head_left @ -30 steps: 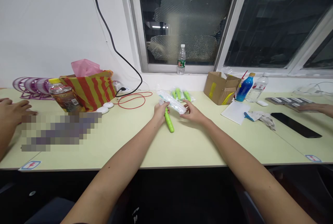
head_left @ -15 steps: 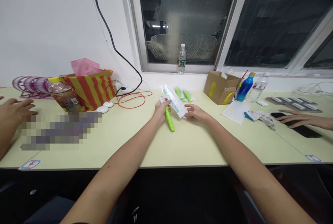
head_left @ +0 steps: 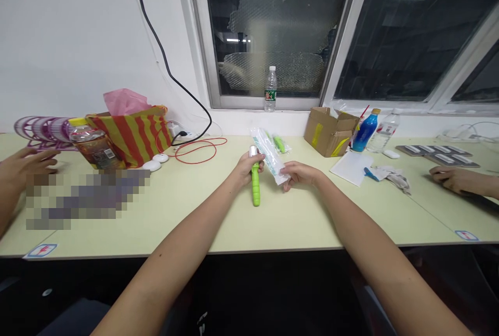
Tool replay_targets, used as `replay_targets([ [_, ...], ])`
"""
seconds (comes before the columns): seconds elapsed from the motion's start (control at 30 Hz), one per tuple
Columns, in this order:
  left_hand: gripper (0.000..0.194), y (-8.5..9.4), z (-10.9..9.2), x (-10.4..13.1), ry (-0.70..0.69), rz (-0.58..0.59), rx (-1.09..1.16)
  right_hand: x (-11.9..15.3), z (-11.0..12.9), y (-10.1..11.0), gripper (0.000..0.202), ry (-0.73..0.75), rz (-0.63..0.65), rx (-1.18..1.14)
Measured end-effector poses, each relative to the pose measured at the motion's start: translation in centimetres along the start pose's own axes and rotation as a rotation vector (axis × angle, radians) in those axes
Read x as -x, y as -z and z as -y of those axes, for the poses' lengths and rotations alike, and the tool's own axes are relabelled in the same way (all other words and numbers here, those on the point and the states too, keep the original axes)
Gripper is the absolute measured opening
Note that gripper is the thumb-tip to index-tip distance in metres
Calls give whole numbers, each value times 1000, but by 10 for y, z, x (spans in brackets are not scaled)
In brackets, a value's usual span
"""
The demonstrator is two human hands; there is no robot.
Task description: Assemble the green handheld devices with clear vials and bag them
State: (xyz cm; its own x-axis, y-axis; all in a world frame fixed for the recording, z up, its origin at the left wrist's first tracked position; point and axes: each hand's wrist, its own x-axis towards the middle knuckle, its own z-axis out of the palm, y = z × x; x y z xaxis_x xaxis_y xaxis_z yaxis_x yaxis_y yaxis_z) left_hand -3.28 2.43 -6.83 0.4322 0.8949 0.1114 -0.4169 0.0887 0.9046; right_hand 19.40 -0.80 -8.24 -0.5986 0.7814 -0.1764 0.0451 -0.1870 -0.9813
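My left hand [head_left: 245, 168] is closed around the upper part of a green-handled tool [head_left: 255, 189] with a shiny silver end. Its ribbed handle points down toward the table's front edge; the exact kind of tool is hard to make out. In my right hand [head_left: 298, 173], a long clear plastic packet [head_left: 270, 156] with white and teal print is pinched near its lower end. The packet slants up and left, its middle close to my left fingers. Just behind it on the table lies a green item in clear wrapping [head_left: 279, 143], partly covered.
At left stand a striped bag [head_left: 136, 136], a drink bottle [head_left: 95, 146] and a red cable [head_left: 195, 156]. A cardboard box [head_left: 325, 136], a blue bottle [head_left: 365, 130], white paper [head_left: 353, 168] and a cloth [head_left: 392, 176] are at right. Other people's hands rest at both sides.
The green-handled tool has turned more upright and, with the packet, shifted slightly right and toward me. The packet now covers more of the wrapped green items. The hand at far right has pulled back and curled.
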Motion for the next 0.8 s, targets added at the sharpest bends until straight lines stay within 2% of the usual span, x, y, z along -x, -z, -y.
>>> replay_targets([
  [0.13,41,-2,2,0,-18,11,4,3,1,0,34,-7,131,11],
  [0.23,41,1,2,-2,-50,-35,18,4,2,-3,36,-10,196,2],
  [0.43,43,5,1,-4,-63,-82,30,-1,-1,-2,32,-22,45,41],
  [0.57,43,3,1,-4,-68,-46,40,0,-3,-1,25,-69,45,45],
  [0.67,43,0,1,-2,-65,-8,47,4,-2,0,25,-115,130,40],
  [0.8,44,-2,-1,2,-21,37,36,11,0,5,47,-202,362,56],
])
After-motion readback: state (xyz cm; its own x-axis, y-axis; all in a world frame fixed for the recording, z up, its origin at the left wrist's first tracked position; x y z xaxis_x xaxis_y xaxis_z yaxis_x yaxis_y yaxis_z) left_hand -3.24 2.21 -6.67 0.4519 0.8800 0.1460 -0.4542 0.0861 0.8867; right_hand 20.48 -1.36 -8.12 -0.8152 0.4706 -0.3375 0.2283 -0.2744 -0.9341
